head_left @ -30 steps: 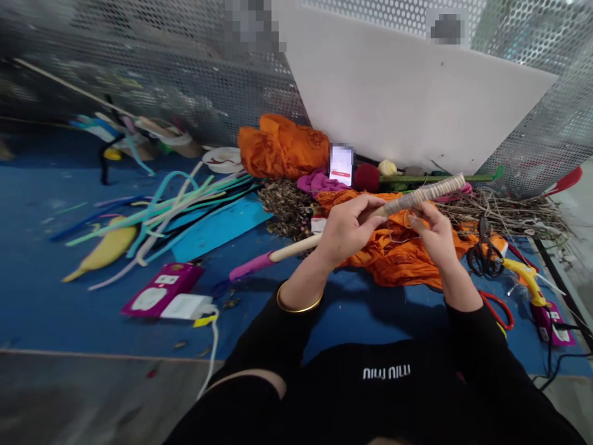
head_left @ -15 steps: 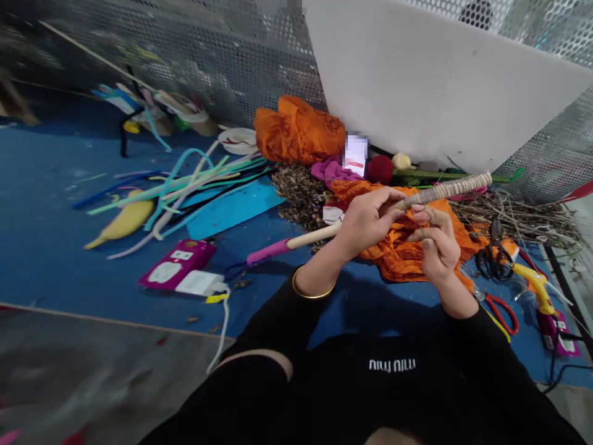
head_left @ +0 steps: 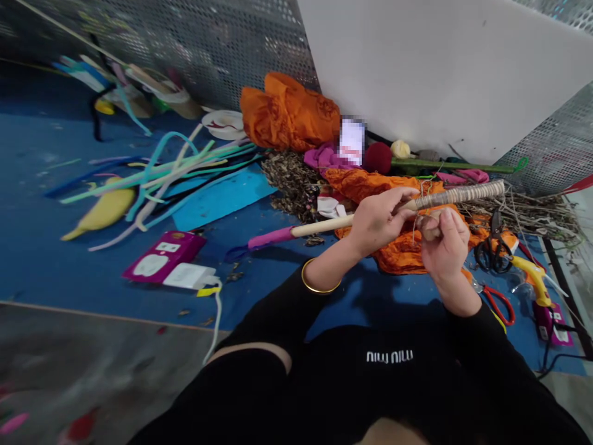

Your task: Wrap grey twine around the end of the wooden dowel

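A pale wooden stick [head_left: 323, 226] slants up to the right above the table. Its lower end wears a pink wrap [head_left: 270, 238], and its upper part is bound in brown and cream twine [head_left: 463, 194]. My left hand [head_left: 377, 222] is closed around the stick just below the bound part. My right hand [head_left: 445, 244] is beneath the binding with its fingers pinched together. A thin strand runs from the stick to these fingertips, which partly hide it. Behind both hands lies a crumpled orange cloth [head_left: 398, 259].
Black-handled shears [head_left: 493, 250], red-handled scissors [head_left: 500, 303] and a yellow glue gun [head_left: 532, 278] lie at right. Pipe cleaners [head_left: 157, 167], a yellow banana-shaped object [head_left: 104, 210] and a purple box [head_left: 162, 256] occupy the left. A lit phone [head_left: 352, 141] leans against the white board [head_left: 417, 74].
My right hand has turned and its fingers have curled in tighter under the stick. The stick sits slightly flatter and farther right, still in my left hand. The view has shifted a little.
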Available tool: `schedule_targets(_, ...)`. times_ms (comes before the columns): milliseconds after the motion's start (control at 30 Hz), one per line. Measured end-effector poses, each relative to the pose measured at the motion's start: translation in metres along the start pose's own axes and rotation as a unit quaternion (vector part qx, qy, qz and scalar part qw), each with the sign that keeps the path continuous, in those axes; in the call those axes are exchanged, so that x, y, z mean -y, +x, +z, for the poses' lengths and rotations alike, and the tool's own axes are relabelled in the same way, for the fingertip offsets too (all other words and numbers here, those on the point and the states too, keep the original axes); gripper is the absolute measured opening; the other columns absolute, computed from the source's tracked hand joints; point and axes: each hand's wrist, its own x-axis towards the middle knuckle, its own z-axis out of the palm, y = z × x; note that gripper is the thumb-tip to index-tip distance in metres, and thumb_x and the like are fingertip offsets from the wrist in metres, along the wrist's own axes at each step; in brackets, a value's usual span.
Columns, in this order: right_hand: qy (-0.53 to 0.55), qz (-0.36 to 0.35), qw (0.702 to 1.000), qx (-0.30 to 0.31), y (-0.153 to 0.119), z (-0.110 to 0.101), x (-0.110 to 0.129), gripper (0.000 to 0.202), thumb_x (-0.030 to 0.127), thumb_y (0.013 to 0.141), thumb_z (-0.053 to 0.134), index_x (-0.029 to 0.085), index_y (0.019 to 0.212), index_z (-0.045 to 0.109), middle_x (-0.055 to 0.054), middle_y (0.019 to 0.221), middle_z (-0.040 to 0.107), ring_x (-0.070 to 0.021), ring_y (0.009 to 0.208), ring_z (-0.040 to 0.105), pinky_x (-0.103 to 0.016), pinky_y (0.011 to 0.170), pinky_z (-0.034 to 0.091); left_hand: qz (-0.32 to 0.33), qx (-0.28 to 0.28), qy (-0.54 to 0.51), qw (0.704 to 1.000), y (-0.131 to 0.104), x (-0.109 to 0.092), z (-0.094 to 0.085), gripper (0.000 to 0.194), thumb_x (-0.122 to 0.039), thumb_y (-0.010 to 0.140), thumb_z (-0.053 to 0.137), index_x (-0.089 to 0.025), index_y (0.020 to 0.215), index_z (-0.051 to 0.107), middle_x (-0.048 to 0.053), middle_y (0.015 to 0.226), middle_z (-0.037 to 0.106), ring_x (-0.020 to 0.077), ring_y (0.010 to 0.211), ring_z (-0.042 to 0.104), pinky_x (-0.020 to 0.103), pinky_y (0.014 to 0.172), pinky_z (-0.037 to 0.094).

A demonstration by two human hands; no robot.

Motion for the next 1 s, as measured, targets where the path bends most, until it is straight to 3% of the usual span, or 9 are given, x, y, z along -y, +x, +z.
schedule_targets(233,0.008,0.025,0.999,-0.040,-0.009,0.009,0.003,0.047,0.060,0.083,0.076,0.022,0.061,0.058,0.007,0.052,0.038,-0.0066,0.046,0.027,-0.026,0.044,0.026,0.024,-0.005,0.055,0.998,-0.002,0.002,0.006,0.024,-0.029,0.099,0.060,-0.018,0.116,0.073,0.007,0.108,0.080,0.0192,0.097,0.075,0.027,0.085,0.057)
schedule_targets(400,0.102,0.095,0.988,-0.073,0.004,0.004,-0.007,0.047,0.064,0.089,0.068,0.025,0.068,0.051,0.011,0.054,0.023,-0.0071,0.045,0.023,-0.027,0.058,0.050,0.023,-0.025,0.107,0.994,-0.001,0.006,0.006,0.025,-0.032,0.101,0.059,-0.017,0.116,0.072,0.007,0.106,0.080,0.0207,0.096,0.075,0.028,0.085,0.056)
schedule_targets(467,0.149,0.139,0.976,-0.074,0.013,-0.002,-0.011,0.046,0.062,0.089,0.069,0.025,0.069,0.050,0.012,0.055,0.022,-0.0069,0.045,0.020,-0.027,0.063,0.054,0.042,-0.033,0.116,0.992,-0.001,0.006,0.005,0.025,-0.031,0.102,0.058,-0.016,0.116,0.072,0.008,0.105,0.079,0.0206,0.095,0.075,0.028,0.084,0.055)
schedule_targets(567,0.182,0.163,0.967,-0.068,0.020,-0.007,-0.012,0.050,0.062,0.082,0.078,0.024,0.066,0.050,0.012,0.056,0.025,-0.0060,0.047,0.022,-0.025,0.060,0.051,0.084,-0.036,0.131,0.987,-0.003,0.005,0.005,0.027,-0.031,0.103,0.054,-0.014,0.116,0.071,0.009,0.105,0.079,0.0205,0.094,0.075,0.028,0.083,0.055)
schedule_targets(700,0.098,0.138,0.983,-0.065,0.018,-0.006,-0.011,0.041,0.061,0.076,0.083,0.024,0.081,0.067,0.011,0.055,0.034,-0.0064,0.048,0.029,-0.025,0.050,0.041,0.110,-0.015,0.141,0.984,-0.005,0.005,0.010,0.030,-0.030,0.104,0.050,-0.015,0.121,0.070,0.009,0.108,0.079,0.0208,0.097,0.074,0.029,0.085,0.056)
schedule_targets(867,0.048,0.075,0.993,-0.074,0.016,-0.001,-0.011,0.042,0.063,0.075,0.082,0.023,0.087,0.071,0.011,0.054,0.034,-0.0071,0.048,0.033,-0.027,0.047,0.031,0.070,0.018,0.104,0.992,-0.005,0.000,0.007,0.027,-0.027,0.098,0.058,-0.017,0.121,0.070,0.008,0.111,0.079,0.0212,0.101,0.074,0.030,0.089,0.057)
schedule_targets(1000,0.040,0.064,0.994,-0.084,0.017,0.000,-0.012,0.042,0.063,0.077,0.079,0.023,0.088,0.071,0.010,0.053,0.035,-0.0076,0.048,0.034,-0.028,0.047,0.030,0.012,0.053,0.060,0.997,-0.002,-0.009,0.001,0.036,-0.026,0.091,0.070,-0.017,0.126,0.068,0.009,0.121,0.077,0.0238,0.110,0.073,0.033,0.095,0.057)
